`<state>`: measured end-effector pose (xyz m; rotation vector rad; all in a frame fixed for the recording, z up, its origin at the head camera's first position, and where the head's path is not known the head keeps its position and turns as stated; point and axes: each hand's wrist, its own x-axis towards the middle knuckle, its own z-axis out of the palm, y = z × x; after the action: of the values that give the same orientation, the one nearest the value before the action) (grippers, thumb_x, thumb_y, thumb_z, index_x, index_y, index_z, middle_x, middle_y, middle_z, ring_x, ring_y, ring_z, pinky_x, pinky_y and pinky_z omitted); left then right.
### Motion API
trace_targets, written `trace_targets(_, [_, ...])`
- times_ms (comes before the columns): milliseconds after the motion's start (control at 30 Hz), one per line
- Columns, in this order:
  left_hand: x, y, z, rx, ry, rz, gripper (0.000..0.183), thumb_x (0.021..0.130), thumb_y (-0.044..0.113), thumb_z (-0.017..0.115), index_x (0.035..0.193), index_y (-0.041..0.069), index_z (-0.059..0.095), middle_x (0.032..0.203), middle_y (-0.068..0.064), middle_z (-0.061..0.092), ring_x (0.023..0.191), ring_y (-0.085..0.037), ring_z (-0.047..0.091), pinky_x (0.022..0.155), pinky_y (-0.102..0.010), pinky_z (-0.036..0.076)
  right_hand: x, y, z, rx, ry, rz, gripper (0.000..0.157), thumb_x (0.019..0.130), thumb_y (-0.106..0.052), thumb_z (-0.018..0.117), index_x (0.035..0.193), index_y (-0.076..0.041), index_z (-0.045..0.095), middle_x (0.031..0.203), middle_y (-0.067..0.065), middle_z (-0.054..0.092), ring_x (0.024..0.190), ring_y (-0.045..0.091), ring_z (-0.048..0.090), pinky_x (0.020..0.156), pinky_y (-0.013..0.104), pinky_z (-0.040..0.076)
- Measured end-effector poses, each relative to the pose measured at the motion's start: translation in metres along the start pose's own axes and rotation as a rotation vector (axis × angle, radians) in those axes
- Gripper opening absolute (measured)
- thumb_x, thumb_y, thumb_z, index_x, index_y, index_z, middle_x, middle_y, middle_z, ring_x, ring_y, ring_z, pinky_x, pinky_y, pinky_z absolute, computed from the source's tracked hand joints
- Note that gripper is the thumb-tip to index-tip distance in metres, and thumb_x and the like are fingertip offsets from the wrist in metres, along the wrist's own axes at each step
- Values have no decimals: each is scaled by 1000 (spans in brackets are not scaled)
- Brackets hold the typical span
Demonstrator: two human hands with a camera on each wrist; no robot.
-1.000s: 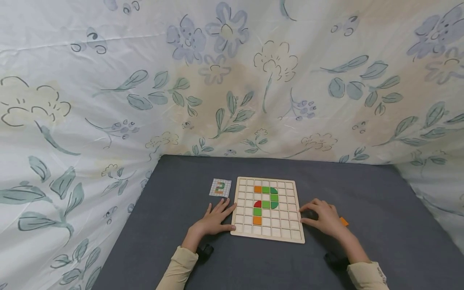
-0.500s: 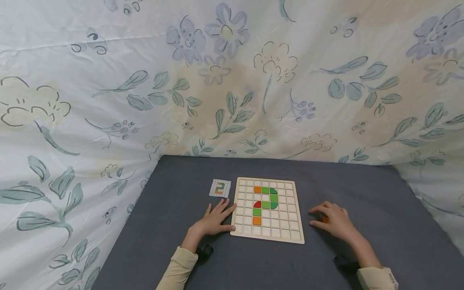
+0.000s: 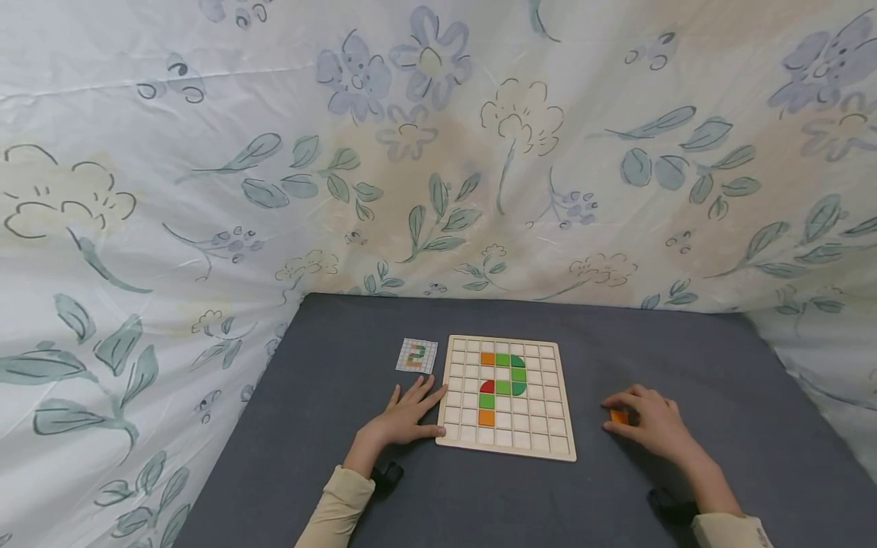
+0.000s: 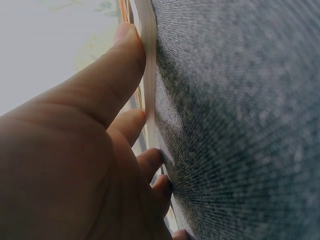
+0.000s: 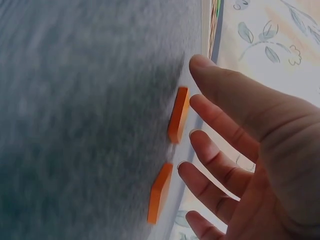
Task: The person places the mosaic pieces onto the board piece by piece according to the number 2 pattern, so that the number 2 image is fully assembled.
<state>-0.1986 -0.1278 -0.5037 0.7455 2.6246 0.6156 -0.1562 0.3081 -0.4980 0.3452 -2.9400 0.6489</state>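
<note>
My left hand point(image 3: 404, 418) lies with spread fingers along the left edge of a wooden grid board point(image 3: 507, 454), the thumb at its near corner. In the left wrist view, the thumb and fingertips meet the board's side point(image 4: 149, 75). On the board, orange, green and dark green tiles and one red tile point(image 3: 487, 387) form a curved figure. To the right of the board, my right hand point(image 3: 647, 418) hovers low over the cloth, thumb and fingers apart. An orange tile point(image 5: 179, 115) lies close by the thumb and index fingertips, and a second orange tile point(image 5: 160, 194) is near the other fingers.
A small pattern card point(image 3: 416, 355) with a similar figure lies left of the board. Dark grey cloth point(image 3: 342, 342) covers the table. Floral fabric point(image 3: 438, 190) hangs behind and at the left side.
My right hand has moved away from the board's right edge, rightward, to the orange tiles. The left hand and the board have stayed put.
</note>
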Motion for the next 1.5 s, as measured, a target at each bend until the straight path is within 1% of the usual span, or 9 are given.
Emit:
trace_targets(233, [0,0,0,-6,-2,-2,77,86,50,57,149,21,24,155,-10,13,144,-30,5,109,-62,-1,-7,4,-7,-22,-9,26,32,71,-34,79,98,-18,71,97,5,56,84,24,46,76,54,28])
trace_targets(467, [0,-1,1,-4,-1,4,77,87,50,57,149,20,24,155,-10,13,143,-30,5,109,-62,-1,-11,13,-5,-46,2,45,28,70,-33,79,94,-20,71,97,7,56,85,26,45,74,53,28])
trace_targets(667, [-1,0,0,-11,-1,3,77,87,50,57,149,20,23,155,-10,13,143,-30,5,109,-61,-2,-12,17,-4,-70,23,39,22,71,-30,79,89,-20,71,94,6,55,84,26,45,72,52,30])
trace_targets(867, [-1,0,0,-14,-2,-2,77,87,49,57,149,20,24,155,-10,13,143,-30,5,109,-62,-2,-8,17,0,-83,1,61,21,74,-31,76,90,-19,71,95,6,56,85,26,45,73,52,29])
trace_targets(967, [-1,-1,-1,-13,-3,-1,77,87,50,58,149,20,24,155,-10,13,143,-30,5,109,-62,-1,-5,16,3,-82,-2,70,20,74,-31,76,90,-19,71,95,6,56,85,26,46,75,53,29])
trace_targets(1200, [-1,-1,-2,-20,-4,1,76,87,49,57,149,20,23,155,-10,12,143,-30,4,109,-62,-1,2,9,9,-44,11,42,20,74,-30,77,90,-20,71,96,6,57,89,28,48,78,56,28])
trace_targets(1367, [-1,0,-2,-16,-6,0,76,87,49,57,149,20,23,155,-10,12,143,-30,4,109,-62,-1,7,-1,12,-42,28,18,20,74,-29,77,90,-19,71,94,6,57,90,30,49,80,58,28])
trace_targets(1500, [-1,1,-1,-14,-4,2,77,87,49,58,149,19,24,155,-11,13,143,-31,5,109,-62,-1,10,-9,13,-42,26,-1,21,74,-29,77,91,-19,71,94,4,57,90,29,50,81,59,29])
